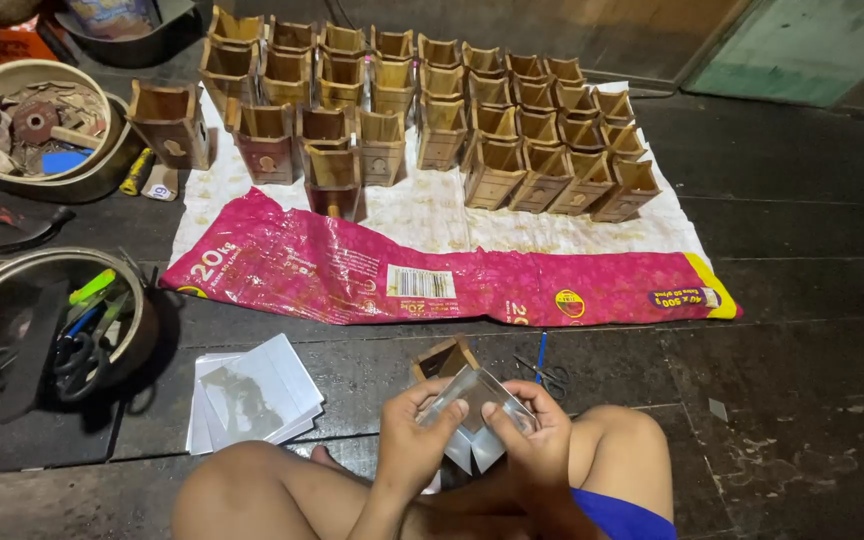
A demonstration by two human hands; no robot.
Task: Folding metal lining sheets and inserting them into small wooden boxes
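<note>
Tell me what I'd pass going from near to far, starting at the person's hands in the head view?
Left hand and right hand holding a clear sheet against a small wooden box → scissors on the dark floor → pink sack → white cloth → rows of wooden boxes.

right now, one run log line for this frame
left hand: holds clear sheet | right hand: holds same sheet | wooden box: behind sheet | sheet stack: floor, left | boxes: rows on cloth
</note>
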